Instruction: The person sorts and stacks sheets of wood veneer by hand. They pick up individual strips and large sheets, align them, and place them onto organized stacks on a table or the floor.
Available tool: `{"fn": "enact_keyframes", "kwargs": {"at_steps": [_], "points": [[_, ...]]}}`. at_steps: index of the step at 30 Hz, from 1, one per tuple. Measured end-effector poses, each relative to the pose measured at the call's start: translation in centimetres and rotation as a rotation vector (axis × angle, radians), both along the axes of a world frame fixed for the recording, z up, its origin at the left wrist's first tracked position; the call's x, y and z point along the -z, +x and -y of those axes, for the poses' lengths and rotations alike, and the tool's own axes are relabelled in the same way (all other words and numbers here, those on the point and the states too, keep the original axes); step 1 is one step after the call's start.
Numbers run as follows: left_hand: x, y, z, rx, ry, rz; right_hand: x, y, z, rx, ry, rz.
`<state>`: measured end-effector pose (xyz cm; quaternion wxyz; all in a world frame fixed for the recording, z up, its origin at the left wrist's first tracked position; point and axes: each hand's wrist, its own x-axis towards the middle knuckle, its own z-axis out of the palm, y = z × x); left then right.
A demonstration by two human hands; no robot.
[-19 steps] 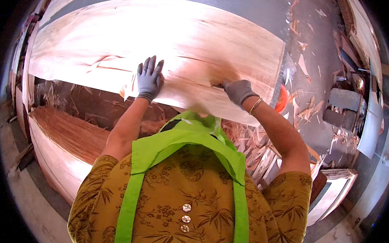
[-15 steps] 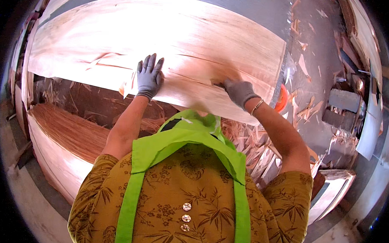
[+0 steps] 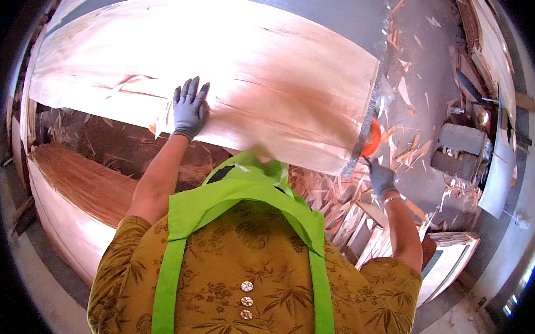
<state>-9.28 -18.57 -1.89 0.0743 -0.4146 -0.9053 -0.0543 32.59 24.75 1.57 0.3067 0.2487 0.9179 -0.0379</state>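
Slightly apart, left fingers (image 3: 193,92) on veneer (image 3: 235,71)

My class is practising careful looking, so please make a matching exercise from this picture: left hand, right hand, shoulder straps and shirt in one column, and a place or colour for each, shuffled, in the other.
Column one
1. Left hand
2. Right hand
3. Shoulder straps
4. Shirt

Column two
A. Bright green
B. Off the pale wood sheet, beyond its right end
C. Mustard-brown with a dark plant pattern
D. Palm down on the pale wood sheet

Right pairs: 1-D, 2-B, 3-A, 4-C
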Motion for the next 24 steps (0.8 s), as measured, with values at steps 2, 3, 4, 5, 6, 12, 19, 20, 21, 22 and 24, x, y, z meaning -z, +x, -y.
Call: {"fn": "enact_keyframes", "kwargs": {"at_steps": [2, 3, 4, 5, 6, 12, 19, 20, 21, 22, 24], "points": [[-0.3, 0.0, -0.4, 0.019, -0.003, -0.004, 1.5, 5.9, -3.5, 0.066, 0.126, 0.156], [-0.6, 0.5, -0.1, 0.028, 0.005, -0.007, 1.9, 6.1, -2.8, 0.336, 0.062, -0.056], [-0.9, 0.5, -0.1, 0.039, 0.013, -0.010, 2.3, 6.2, -2.4, 0.410, 0.053, -0.216], [-1.0, -0.1, -0.8, 0.021, 0.005, 0.014, 3.0, 5.0, -3.4, 0.455, 0.048, -0.399], [-0.8, 0.4, 0.1, -0.004, -0.020, 0.010, 0.7, -1.1, -1.4, 0.295, 0.074, -0.515], [-0.7, 0.1, 0.0, -0.011, -0.025, 0.019, 0.4, -12.3, 2.6, 0.175, 0.078, -0.798], [-0.3, 0.0, -0.3, 0.010, 0.006, 0.003, 1.7, -12.1, 1.9, 0.190, 0.066, -0.697], [-0.2, 0.0, -0.5, 0.014, 0.026, 0.004, 1.8, -12.0, 1.8, 0.194, 0.089, -0.663], [-0.4, 0.2, -0.5, 0.016, 0.038, -0.010, 1.9, -12.2, 1.9, 0.179, 0.103, -0.663], [-0.2, 0.4, -0.2, -0.001, 0.011, 0.022, 1.9, -12.8, 1.8, 0.141, 0.104, -0.689], [0.7, 0.3, 0.5, -0.065, -0.036, 0.056, 1.6, -13.6, 2.1, 0.061, 0.094, -0.748]]}}
